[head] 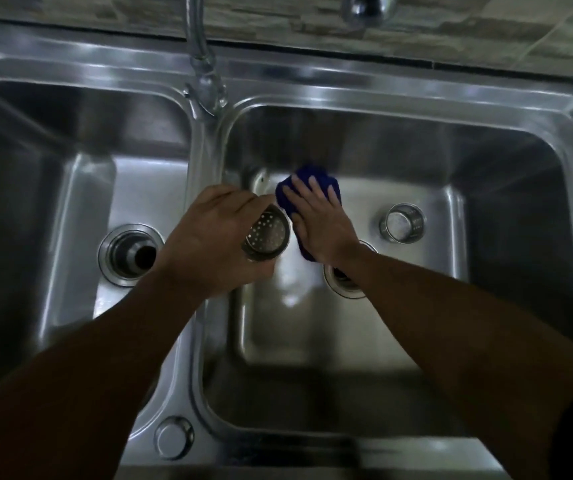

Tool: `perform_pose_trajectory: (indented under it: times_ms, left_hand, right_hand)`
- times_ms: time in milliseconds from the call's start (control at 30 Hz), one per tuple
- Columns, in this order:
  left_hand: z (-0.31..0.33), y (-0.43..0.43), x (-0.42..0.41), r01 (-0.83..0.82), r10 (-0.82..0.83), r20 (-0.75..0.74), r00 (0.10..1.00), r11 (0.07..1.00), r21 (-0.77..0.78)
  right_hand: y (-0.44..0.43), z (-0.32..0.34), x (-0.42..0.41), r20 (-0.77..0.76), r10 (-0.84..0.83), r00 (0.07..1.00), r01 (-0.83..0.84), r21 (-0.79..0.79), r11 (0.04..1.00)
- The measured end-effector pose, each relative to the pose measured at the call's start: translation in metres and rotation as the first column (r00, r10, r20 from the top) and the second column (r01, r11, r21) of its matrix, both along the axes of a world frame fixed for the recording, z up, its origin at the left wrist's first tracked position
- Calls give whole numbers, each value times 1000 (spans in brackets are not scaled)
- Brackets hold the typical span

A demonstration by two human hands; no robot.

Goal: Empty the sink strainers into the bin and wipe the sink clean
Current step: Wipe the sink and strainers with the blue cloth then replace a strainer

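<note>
- The left hand (208,237) curls its fingers and thumb round a round, perforated stainless-steel strainer basket (267,235). It holds the basket tilted, holed bottom turned up toward the camera (over the left edge of the right bowl, just beside the divider (202,150)).
- The right hand (319,220) lies flat, fingers straight and slightly spread, on a crumpled dark-blue cloth (309,173). It presses the cloth against the floor of the right bowl, toward the far-left corner.
- The cloth shows beyond the fingertips and again beside the wrist.
- The held basket and the cloth's near edge are just beside each other (whether they touch cannot be told).
- A second small round steel strainer cup (403,223) stands upright on the floor of the right bowl, toward its right side and well apart from both hands.
- The double-bowl stainless-steel sink (312,88) fills the view; its metal is shiny, with bright reflections on the right bowl's floor.
- The left bowl's round drain opening (127,254) shows dark and open.
- The right bowl's drain ring (345,284) is partly hidden under the right wrist.
- A chrome tap (203,60) rises from the back rim, in line with the divider.
- A round steel cap (173,437) sits on the near rim (below the left forearm).
- Grey stone-look wall tiles (278,19) run behind the sink.
</note>
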State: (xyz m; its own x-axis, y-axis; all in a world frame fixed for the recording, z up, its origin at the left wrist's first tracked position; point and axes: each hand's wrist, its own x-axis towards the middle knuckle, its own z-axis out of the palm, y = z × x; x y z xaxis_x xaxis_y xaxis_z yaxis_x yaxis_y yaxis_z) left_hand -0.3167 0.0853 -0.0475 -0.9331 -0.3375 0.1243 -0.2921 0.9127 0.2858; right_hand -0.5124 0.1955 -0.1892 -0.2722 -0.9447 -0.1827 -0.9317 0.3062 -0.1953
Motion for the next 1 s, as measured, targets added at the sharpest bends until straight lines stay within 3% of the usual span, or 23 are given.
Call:
perform_pose_trajectory:
  times_ms: [100,200,300,367,433,533,600,633,800,1000]
  left_hand:
    - [0,0,0,3,-3,15,1000,1000,4]
    - [0,0,0,-17,17,54,998,1000,-2]
    - [-1,1,1,-9,10,62,998,1000,-15]
    - [-2,0,1,-2,4,54,999,1000,-25]
    - [-3,-1,1,-2,4,44,999,999,-32]
    - [-3,-1,1,-19,21,66,998,1000,-20]
    - [-3,-1,1,-17,18,67,998,1000,-22]
    - [-4,-1,1,-11,13,59,998,1000,-28]
    - [-7,-2,3,-16,16,82,997,1000,0]
    - [-1,0,2,-9,9,142,990,1000,1]
  right_hand:
    - [-8,5,32,110,-33,993,37,-29,999]
    - [41,3,78,239,261,935,-233,-138,963]
    - [105,3,78,185,522,833,-527,-27,850]
    - [119,3,47,169,626,761,-636,11,771]
    - [107,4,18,109,557,823,-562,18,827]
    - [60,6,1,31,124,992,-125,19,992]
    - [27,5,13,67,-84,994,82,33,996]
    - [15,5,25,80,-99,992,95,49,994]
    - [53,7,100,248,218,944,-202,-89,975]
    - [132,7,99,309,523,795,-575,104,812]
